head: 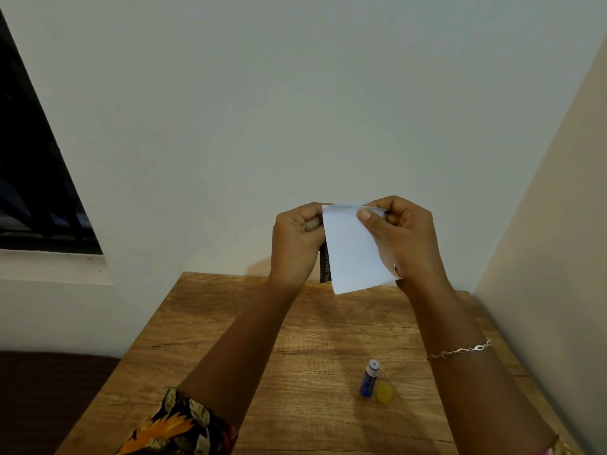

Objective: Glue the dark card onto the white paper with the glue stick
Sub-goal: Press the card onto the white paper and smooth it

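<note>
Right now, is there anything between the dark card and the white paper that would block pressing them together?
Nothing visible does. The left hand and right hand hold the white paper directly in front of the dark card, which shows only as a strip along the paper's left edge. The contact area itself is hidden.

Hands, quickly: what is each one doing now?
Left hand: closed, pinching the dark card.
Right hand: closed, pinching the white paper.

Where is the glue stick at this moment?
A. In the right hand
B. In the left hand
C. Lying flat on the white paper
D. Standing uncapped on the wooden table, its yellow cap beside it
D: the glue stick stands on the wooden table with its yellow cap beside it, while both hands hold the white paper.
</note>
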